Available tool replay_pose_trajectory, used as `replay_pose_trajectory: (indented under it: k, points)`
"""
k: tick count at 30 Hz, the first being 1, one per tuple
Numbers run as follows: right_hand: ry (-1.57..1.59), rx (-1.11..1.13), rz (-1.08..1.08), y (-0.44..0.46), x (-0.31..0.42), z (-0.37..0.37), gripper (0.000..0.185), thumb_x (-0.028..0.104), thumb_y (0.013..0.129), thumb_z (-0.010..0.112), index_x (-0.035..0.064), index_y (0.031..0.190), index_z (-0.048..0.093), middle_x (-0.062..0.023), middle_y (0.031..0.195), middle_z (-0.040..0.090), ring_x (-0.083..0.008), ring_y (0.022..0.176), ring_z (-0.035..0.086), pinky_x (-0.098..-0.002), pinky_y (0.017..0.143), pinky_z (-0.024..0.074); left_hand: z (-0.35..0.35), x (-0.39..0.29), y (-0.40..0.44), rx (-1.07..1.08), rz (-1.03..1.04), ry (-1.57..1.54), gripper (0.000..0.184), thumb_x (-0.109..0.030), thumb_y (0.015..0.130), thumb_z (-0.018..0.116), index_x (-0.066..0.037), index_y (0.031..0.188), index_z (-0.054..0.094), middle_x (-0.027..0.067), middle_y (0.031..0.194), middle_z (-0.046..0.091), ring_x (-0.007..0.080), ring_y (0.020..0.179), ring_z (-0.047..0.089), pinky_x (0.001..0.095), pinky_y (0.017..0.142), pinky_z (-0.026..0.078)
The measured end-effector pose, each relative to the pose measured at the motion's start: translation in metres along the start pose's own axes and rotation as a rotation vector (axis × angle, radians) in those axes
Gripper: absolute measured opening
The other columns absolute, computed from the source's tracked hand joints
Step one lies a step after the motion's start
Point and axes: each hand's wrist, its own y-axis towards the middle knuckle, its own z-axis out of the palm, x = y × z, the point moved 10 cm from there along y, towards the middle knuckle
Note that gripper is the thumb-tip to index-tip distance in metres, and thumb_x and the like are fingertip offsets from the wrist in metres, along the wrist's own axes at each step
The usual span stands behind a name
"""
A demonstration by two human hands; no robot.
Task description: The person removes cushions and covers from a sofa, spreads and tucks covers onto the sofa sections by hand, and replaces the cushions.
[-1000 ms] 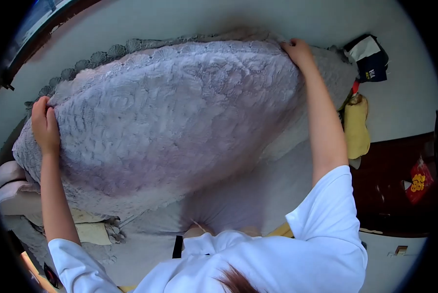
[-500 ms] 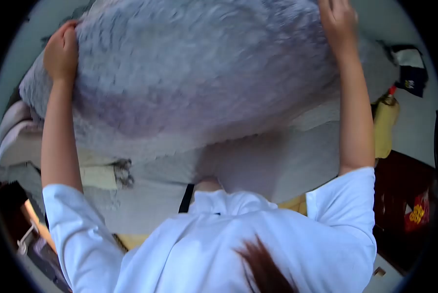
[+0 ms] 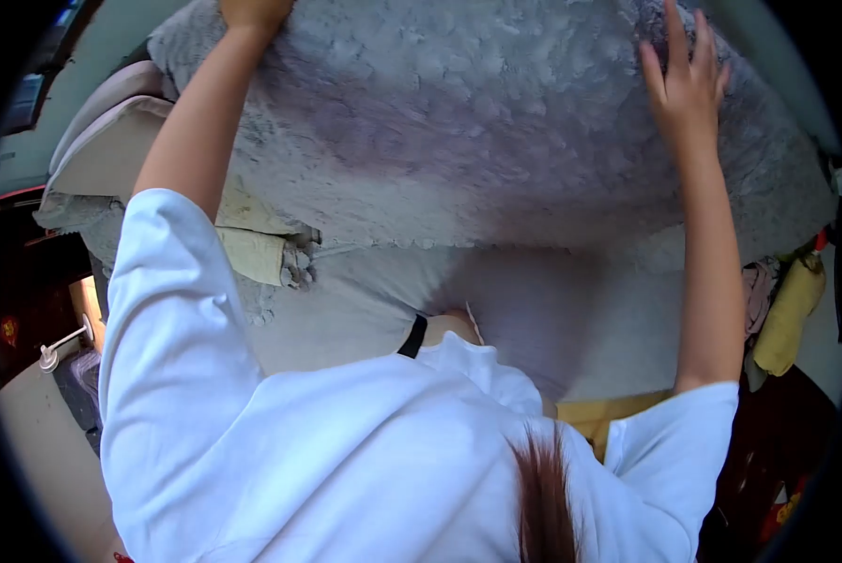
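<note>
Both hands up at plush grey blanket [image 3: 459,122], right fingers spread

Blanket fills the upper part of the view, running from upper left across to the right side. Fluffy, textured surface; scalloped lower edge lies over a pale bed sheet [image 3: 374,281]. Top of it is cut by the frame.

Left hand [image 3: 257,11] is at the blanket's upper left, mostly out of frame. Fingers don't show; can't tell whether it grips anything. Left forearm crosses in front of the blanket.

Right hand [image 3: 691,89] is at the upper right, back of the hand to the camera, fingers apart and pointing up. It lies against the blanket's surface, not closed around it. Right arm is nearly straight.

Left of the blanket: stacked pinkish bedding [image 3: 111,141], partly covered by the left arm. Just below, a folded cream cloth [image 3: 257,258] with a frilled grey end, on the bed sheet.

Right side: yellow roll [image 3: 790,319] just beyond the right forearm, a pink crumpled cloth [image 3: 760,296] between the two. Dark red-brown furniture [image 3: 787,441] below that.

Person wears a white T-shirt [image 3: 374,460]; reddish-brown hair [image 3: 543,497] hangs over it. Dark shadow falls on the sheet, below the blanket's edge.
</note>
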Motion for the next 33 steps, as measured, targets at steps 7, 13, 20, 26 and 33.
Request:
replay_pose_trajectory:
  k: [7, 13, 20, 26, 33]
  points:
    - [0.479, 0.62, 0.446, -0.18, -0.016, -0.172, 0.052, 0.007, 0.083, 0.047, -0.0029, 0.131, 0.029, -0.0195, 0.134, 0.033, -0.0327, 0.125, 0.03, -0.0399, 0.102, 0.0254, -0.06, -0.114, -0.086, -0.323, 0.449, 0.257, 0.044, -0.03, 0.08, 0.048, -0.021, 0.123, 0.047, 0.0087, 0.13, 0.043, 0.0268, 0.116, 0.042, 0.0439, 0.095, 0.03]
    - [0.602, 0.996, 1.355, -0.473, -0.021, -0.33, 0.048, 0.008, 0.084, 0.052, 0.0035, 0.129, 0.036, -0.0152, 0.124, 0.041, -0.0243, 0.106, 0.047, -0.0326, 0.089, 0.0381, 0.081, -0.118, -0.314, 0.56, 0.46, 0.458, 0.066, -0.011, 0.069, 0.056, -0.009, 0.131, 0.035, 0.0113, 0.142, 0.021, 0.0271, 0.131, 0.021, 0.0467, 0.1, 0.025]
    - [0.751, 1.027, 1.366, -0.548, 0.009, -0.453, 0.043, 0.012, 0.084, 0.055, 0.0052, 0.125, 0.043, -0.0105, 0.101, 0.054, -0.013, 0.081, 0.053, -0.0258, 0.073, 0.0442, 0.056, -0.056, -0.814, 2.144, -0.983, 0.028, 0.04, -0.035, 0.08, 0.05, -0.017, 0.115, 0.05, 0.0064, 0.107, 0.06, 0.0256, 0.089, 0.059, 0.0469, 0.071, 0.045]
    - [1.053, 1.171, 1.213, -0.529, 0.034, -0.485, 0.041, 0.012, 0.085, 0.054, 0.006, 0.124, 0.045, -0.0124, 0.11, 0.051, -0.017, 0.088, 0.056, -0.0279, 0.076, 0.0451, -0.064, -0.197, -0.862, 2.028, -0.412, -0.222, 0.035, -0.029, 0.081, 0.044, -0.009, 0.106, 0.058, 0.0111, 0.094, 0.064, 0.0219, 0.084, 0.063, 0.0385, 0.067, 0.048]
    - [1.092, 1.491, 0.854, -0.425, 0.078, -0.485, 0.034, 0.012, 0.082, 0.05, 0.0046, 0.115, 0.051, -0.0158, 0.118, 0.046, -0.0266, 0.097, 0.052, -0.032, 0.086, 0.0414, -0.202, -0.225, -0.792, 1.186, -1.155, -0.574, 0.032, -0.022, 0.082, 0.044, 0.001, 0.095, 0.06, 0.0111, 0.079, 0.064, 0.0205, 0.071, 0.061, 0.0315, 0.068, 0.048]
